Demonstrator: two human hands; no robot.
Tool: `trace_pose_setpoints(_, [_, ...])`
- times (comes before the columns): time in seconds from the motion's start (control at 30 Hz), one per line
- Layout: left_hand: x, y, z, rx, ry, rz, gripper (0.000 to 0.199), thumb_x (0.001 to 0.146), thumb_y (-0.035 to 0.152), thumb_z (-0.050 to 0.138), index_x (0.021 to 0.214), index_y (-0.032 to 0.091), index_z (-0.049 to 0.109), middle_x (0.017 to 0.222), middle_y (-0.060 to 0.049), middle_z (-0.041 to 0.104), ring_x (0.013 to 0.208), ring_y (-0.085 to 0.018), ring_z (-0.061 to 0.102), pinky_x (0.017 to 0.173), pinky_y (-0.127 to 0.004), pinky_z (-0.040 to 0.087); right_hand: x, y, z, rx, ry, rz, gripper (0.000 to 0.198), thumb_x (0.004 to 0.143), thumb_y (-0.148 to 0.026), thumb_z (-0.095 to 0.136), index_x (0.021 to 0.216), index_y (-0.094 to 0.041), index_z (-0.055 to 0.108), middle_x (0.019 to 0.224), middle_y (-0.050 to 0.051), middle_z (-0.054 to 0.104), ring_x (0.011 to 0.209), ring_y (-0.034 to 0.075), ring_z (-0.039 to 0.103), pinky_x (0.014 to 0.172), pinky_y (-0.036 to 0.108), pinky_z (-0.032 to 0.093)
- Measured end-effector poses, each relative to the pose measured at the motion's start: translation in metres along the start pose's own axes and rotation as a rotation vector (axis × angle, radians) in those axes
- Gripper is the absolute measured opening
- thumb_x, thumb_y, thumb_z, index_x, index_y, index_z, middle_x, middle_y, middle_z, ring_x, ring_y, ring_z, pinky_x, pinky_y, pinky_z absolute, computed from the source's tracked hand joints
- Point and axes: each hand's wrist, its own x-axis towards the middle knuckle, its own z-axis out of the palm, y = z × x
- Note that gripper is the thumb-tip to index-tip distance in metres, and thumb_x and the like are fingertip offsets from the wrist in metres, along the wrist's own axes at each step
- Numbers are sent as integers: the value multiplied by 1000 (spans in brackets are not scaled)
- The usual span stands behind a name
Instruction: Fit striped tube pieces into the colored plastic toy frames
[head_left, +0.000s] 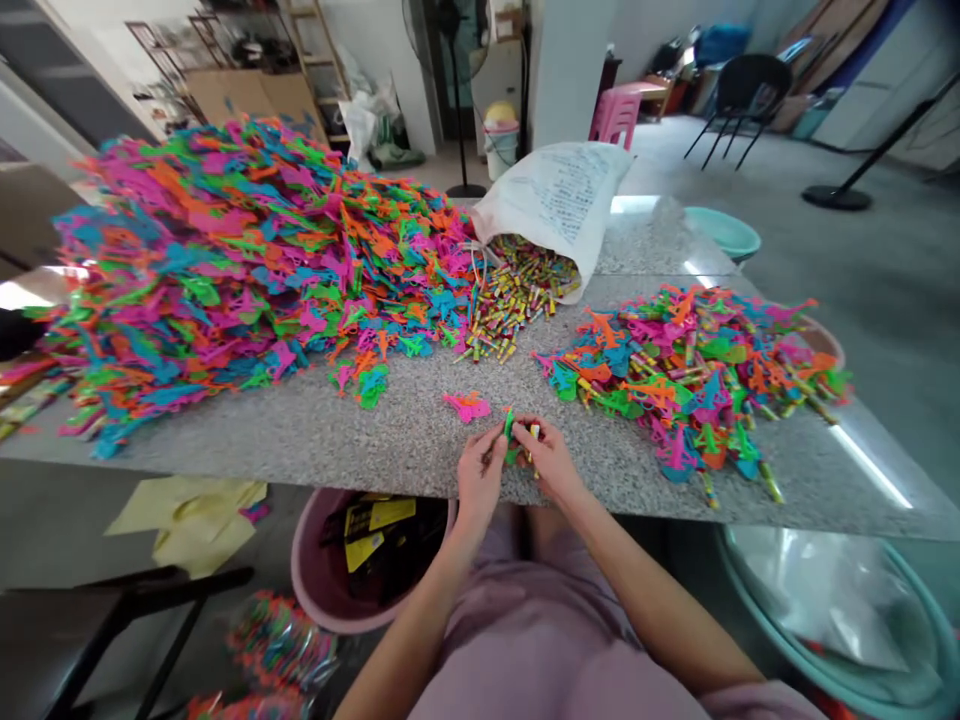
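Note:
Near the front edge of the speckled stone table (405, 440), my left hand (481, 468) pinches a small green plastic piece (510, 426). My right hand (553, 462) closes on the same piece from the other side, and a short yellow-and-white tube (535, 434) sticks out between its fingers. The fingers partly hide how piece and tube meet. Just beyond my hands lies a pink plastic piece (466, 406). Loose printed tubes (506, 315) spill from a white woven sack (562, 195) farther back.
A tall heap of colourful plastic pieces (247, 250) covers the table's left side. To the right lies a pile of pieces with tubes (682, 370). Below stand a pink tub (301, 565) and a teal basin (926, 610). A dark stool (97, 620) is at lower left.

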Motion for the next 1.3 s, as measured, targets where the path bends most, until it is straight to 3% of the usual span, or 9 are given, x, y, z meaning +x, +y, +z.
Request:
trace_pose_setpoints(0.17, [0,3,-1,-302,-244,-154,55,64,36,79,113,22,58,109,-8,67,96,-21,64,82,-34,50,-10,-15,-28,48,-199,155,35,64,-45,77,86,-20,65,64,-4,56,48,7,45,41,19,36])
trace_pose_setpoints(0.27, [2,6,0,-367,-315,-238,74,60,36,82,124,23,47,100,-6,68,84,-18,65,74,-31,50,-17,-25,-34,-55,-233,96,32,68,-44,74,87,-19,69,66,-2,59,50,8,46,43,20,38])
trace_pose_setpoints(0.37, [4,5,5,-268,-160,-277,52,63,42,78,106,17,60,81,-1,66,69,-12,60,64,-24,45,-21,-28,-36,-162,-93,-3,31,70,-44,72,87,-19,71,58,-4,55,47,8,44,43,21,38])
trace_pose_setpoints(0.43, [3,4,9,-278,-32,-289,39,67,45,75,92,17,63,73,2,61,62,-9,54,59,-21,41,-25,-28,-36,-191,-44,6,33,69,-44,72,90,-19,71,52,-6,51,44,9,43,42,22,38])
trace_pose_setpoints(0.53, [-3,7,18,-414,81,-293,36,69,41,74,94,19,58,71,5,57,61,-7,51,60,-19,41,-35,-25,-36,-156,-5,42,31,66,-45,74,83,-19,68,55,-4,55,48,10,49,43,22,41])
trace_pose_setpoints(0.63, [-10,15,24,-455,102,-255,37,70,36,73,99,21,55,77,4,57,66,-7,54,65,-20,43,-45,-23,-36,-73,46,70,31,64,-47,75,73,-19,64,59,-3,57,52,12,54,44,22,43])
trace_pose_setpoints(0.9, [-14,28,22,-268,66,-133,34,73,34,71,99,19,58,86,-1,63,76,-11,59,72,-24,46,-51,-24,-40,-61,72,63,34,67,-51,74,73,-19,64,57,-2,57,51,12,55,44,23,43])
trace_pose_setpoints(1.13, [-14,27,23,-275,108,-136,35,69,33,74,97,18,60,80,0,64,70,-11,58,65,-22,46,-50,-28,-39,-289,53,-18,32,72,-51,68,69,-20,63,50,-3,57,40,11,48,41,24,38])
trace_pose_setpoints(1.3, [-22,17,36,-332,216,-145,32,71,35,73,95,17,61,82,-1,64,72,-10,58,68,-22,47,-46,-25,-43,-471,-38,-44,33,76,-52,64,66,-21,60,45,-3,55,37,12,47,39,24,35])
